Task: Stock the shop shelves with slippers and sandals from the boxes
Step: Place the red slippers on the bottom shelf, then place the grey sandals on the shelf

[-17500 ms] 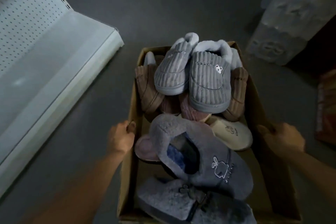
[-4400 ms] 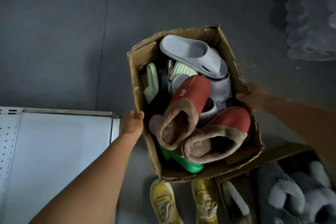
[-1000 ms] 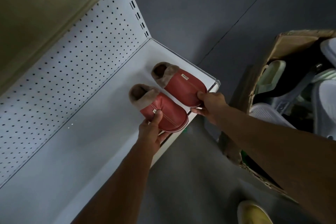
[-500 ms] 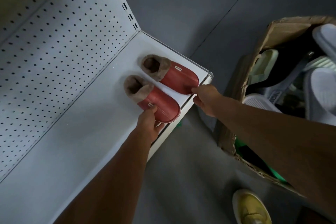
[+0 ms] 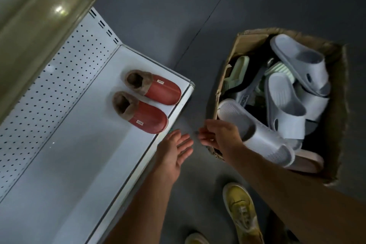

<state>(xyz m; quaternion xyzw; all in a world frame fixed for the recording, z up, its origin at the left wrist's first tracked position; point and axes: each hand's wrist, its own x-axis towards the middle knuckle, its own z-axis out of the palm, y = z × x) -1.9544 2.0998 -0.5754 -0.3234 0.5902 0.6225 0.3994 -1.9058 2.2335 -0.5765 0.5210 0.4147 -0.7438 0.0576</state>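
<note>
While red slippers (image 5: 146,103) sit on shelf (image 5: 75,164), left hand (image 5: 174,152) spread empty, right hand (image 5: 219,136) loosely curled, empty.

A white shelf (image 5: 65,174) bears two red slippers (image 5: 150,103) side by side.

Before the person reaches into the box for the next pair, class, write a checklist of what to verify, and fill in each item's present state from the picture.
1. Red slippers both resting on the shelf, side by side, toes toward the front edge: ok.
2. Left hand holding nothing, fingers straight: ok.
3. Right hand free to grasp: cannot tell; its fingers are curled and blurred, at the cardboard box corner.
4. Free shelf space beside the red slippers: ok.
5. A matching pair within reach: ok; several grey slides lie on top in the box.
6. Nearest grey slide lying free of the others: cannot tell.
</note>
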